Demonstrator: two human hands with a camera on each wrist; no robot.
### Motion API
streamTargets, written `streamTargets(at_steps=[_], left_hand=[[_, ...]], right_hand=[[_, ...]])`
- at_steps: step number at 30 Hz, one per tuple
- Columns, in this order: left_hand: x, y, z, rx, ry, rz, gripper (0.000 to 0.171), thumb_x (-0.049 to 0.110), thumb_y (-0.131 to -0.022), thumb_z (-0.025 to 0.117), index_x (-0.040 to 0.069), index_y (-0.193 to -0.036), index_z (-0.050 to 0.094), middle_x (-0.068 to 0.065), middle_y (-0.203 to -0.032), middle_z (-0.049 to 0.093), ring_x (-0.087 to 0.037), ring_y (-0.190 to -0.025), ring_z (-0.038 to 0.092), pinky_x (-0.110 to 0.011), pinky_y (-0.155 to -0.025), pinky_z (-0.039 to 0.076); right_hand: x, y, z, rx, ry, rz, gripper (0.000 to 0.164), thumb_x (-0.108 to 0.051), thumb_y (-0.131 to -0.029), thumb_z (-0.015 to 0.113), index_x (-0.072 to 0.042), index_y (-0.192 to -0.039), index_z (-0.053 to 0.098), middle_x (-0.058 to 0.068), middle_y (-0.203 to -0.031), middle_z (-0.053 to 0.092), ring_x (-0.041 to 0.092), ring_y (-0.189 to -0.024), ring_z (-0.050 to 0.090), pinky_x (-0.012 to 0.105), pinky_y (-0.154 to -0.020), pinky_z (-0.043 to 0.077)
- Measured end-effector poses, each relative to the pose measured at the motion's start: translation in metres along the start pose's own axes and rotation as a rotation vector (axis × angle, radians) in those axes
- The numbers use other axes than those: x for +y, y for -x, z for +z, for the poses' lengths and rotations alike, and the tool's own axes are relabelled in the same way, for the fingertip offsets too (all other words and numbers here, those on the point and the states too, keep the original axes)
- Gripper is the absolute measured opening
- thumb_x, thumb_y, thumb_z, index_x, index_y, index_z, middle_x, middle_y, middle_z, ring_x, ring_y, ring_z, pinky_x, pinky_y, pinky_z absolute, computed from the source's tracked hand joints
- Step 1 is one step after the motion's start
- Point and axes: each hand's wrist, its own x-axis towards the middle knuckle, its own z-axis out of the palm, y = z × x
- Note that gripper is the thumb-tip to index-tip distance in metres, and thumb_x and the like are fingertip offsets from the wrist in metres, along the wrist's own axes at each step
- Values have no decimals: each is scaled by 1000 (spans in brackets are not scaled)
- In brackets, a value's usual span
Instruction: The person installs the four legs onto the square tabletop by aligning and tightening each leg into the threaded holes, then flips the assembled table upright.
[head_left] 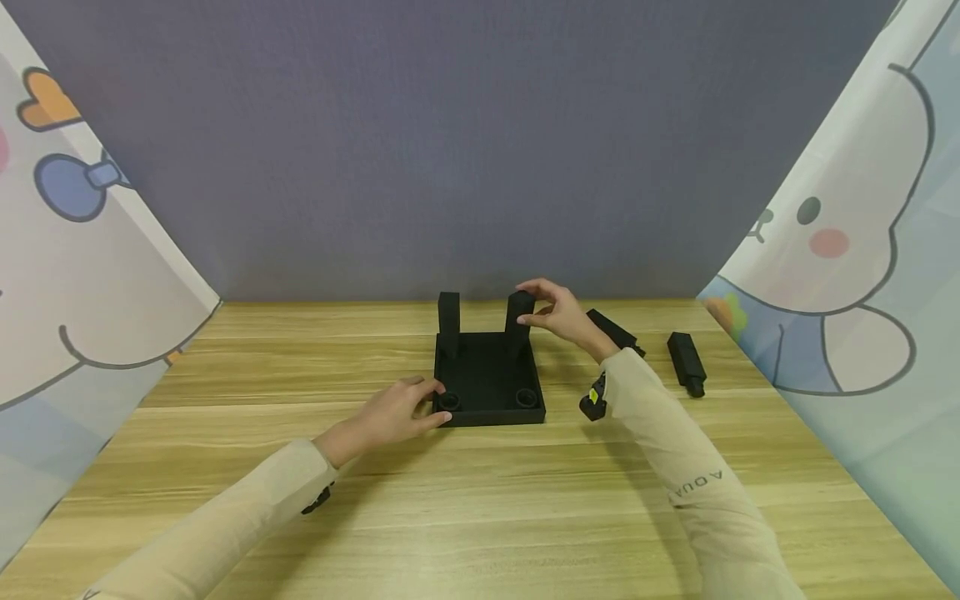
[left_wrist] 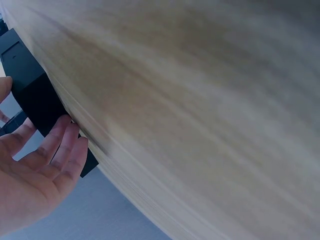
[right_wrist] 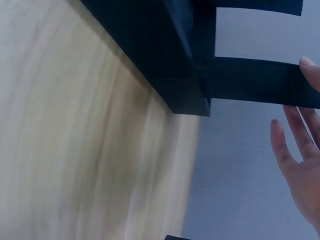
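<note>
A black square base [head_left: 483, 375] with a raised rim lies on the table, with round sockets at its two front corners. Two black posts stand upright at its back corners: the left post [head_left: 448, 321] is untouched. My right hand [head_left: 562, 317] holds the right post [head_left: 517, 321] near its top, thumb on one side and fingers on the other, as the right wrist view also shows. At the base's front left corner, my left hand [head_left: 393, 410] grips the edge between thumb and fingers; the left wrist view shows fingers along the side wall [left_wrist: 42, 102].
Right of the base lie two loose black posts: one [head_left: 613, 329] partly behind the right forearm, the other [head_left: 686, 362] farther right, its narrow knob end toward me. A grey panel [head_left: 465, 150] rises behind the wooden table [head_left: 480, 517]. Cartoon-printed sheets flank both sides.
</note>
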Motion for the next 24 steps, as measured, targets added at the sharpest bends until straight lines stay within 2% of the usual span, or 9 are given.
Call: streamTargets(at_steps=[5,11,15,19,24], left_hand=[[-1,0,1,2,-7,2,41,42,-86,60,13,-115,58,-4,-99,62,-15,-83,60,-26,-63,48],[-2,-1,2,8,-7,8,40,42,-86,60,13,-114,58,-4,-98,61,-14,-83,60,-26,-64,48],[-2,-1,2,12,-7,12,41,42,-86,61,13,-115,58,-4,-99,61,-14,-84,60,-27,-66,49],[-2,-1,2,9,-9,8,41,42,-86,60,13,-115,58,-4,-102,61,-14,-86,60,-27,-67,49],[-1,-1,2,5,-8,-1,41,43,-86,60,14,-115,58,-4,-103,61,-15,-88,60,-27,-67,50]], right_hand=[[-20,8,7,85,4,7,46,-3,-80,68,3,-122,50,22,-119,53,34,-106,51,49,-85,46],[-23,10,10,122,7,13,48,-2,-79,69,5,-122,49,24,-119,51,37,-108,49,53,-85,45],[-9,5,9,102,18,25,50,-9,-80,70,-1,-125,49,20,-122,50,33,-110,48,50,-87,45],[7,-1,4,46,45,22,54,-17,-80,71,-12,-129,47,12,-128,49,27,-114,47,45,-90,45],[10,-4,-1,-16,27,-1,51,-12,-82,69,-9,-128,48,13,-128,48,29,-113,48,48,-91,45]])
